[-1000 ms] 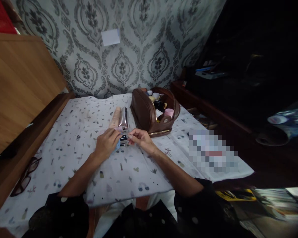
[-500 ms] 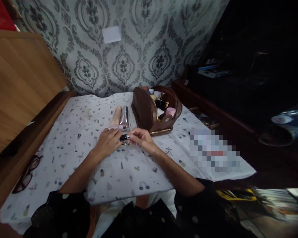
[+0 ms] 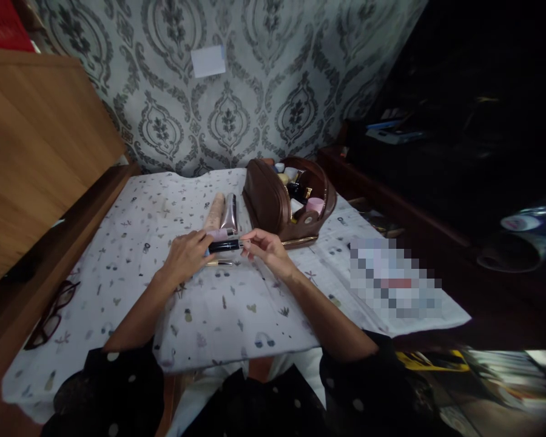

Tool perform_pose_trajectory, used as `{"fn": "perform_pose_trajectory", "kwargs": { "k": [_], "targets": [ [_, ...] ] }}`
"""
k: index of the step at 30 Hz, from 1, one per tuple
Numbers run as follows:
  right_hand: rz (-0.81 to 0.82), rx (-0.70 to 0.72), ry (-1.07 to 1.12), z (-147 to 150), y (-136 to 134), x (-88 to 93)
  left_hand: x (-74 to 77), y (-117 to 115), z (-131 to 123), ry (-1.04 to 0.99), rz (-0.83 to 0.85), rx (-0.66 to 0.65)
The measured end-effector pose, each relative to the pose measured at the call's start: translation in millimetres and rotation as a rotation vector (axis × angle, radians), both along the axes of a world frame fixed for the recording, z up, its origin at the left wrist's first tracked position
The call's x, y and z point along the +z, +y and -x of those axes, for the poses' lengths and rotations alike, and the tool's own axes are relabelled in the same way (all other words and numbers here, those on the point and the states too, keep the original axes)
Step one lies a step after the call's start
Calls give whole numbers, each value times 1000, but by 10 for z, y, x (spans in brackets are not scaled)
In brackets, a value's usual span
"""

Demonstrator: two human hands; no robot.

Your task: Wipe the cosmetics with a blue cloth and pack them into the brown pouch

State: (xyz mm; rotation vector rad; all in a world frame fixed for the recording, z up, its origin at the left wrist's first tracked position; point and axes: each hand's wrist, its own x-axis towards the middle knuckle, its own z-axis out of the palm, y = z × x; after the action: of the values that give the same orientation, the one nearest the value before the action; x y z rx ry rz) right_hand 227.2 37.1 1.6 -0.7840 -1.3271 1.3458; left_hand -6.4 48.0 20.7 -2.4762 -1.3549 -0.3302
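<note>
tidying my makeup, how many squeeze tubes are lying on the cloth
2, side by side left of the brown cosmetic bag: a beige tube farther from it, a metallic mauve tube nearer it. Others may be hidden inside the bag.

matt printed cloth (image 3: 236, 315), smooth brown pouch (image 3: 266, 203) perhaps leather, glossy black tube (image 3: 225, 245).

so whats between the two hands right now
A slim black tube, held level with the left hand at one end and the right hand at the other, as the head view shows.
</note>
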Motion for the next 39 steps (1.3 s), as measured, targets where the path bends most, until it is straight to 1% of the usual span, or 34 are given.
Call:
{"fn": "perform_pose_trajectory", "kwargs": {
  "k": [4, 8, 12, 16, 18, 21, 24, 26, 27, 29, 31, 32, 34, 39],
  "targets": [
    [87, 15, -8, 20, 27, -66, -9, -3, 2, -9, 39, -18],
    [126, -28, 2, 38, 64, -138, 7, 7, 9, -27, 88, -35],
    [106, -65, 29, 41, 69, -145, 57, 22, 31, -74, 122, 23],
    [72, -100, 35, 31, 64, -116, 122, 34, 106, -108, 104, 95],
    [49, -118, 28, 27, 68, -109, 165, 37, 146, -213, 66, 147],
    [32, -108, 3, 45, 68, -126, 231, 21, 117, -478, 15, 183],
    [20, -68, -27, 93, 42, -153, 239, -35, -81, -733, -12, 112],
    [0, -27, -34, 123, 17, -160, 184, -84, -272, -780, -29, 15],
    [-15, -2, -33, 134, 5, -159, 142, -107, -365, -745, -25, -49],
    [-46, 42, -18, 145, -10, -152, 51, -142, -510, -576, 7, -173],
    [-68, 48, 9, 146, -12, -148, -14, -160, -575, -373, 62, -223],
    [-77, 40, 21, 143, -9, -148, -27, -163, -578, -291, 94, -217],
    [-94, 28, 28, 137, -1, -153, -12, -159, -547, -189, 152, -171],
    [-94, 34, -10, 111, 3, -162, 135, -153, -472, -69, 265, -78]
  ]
}}
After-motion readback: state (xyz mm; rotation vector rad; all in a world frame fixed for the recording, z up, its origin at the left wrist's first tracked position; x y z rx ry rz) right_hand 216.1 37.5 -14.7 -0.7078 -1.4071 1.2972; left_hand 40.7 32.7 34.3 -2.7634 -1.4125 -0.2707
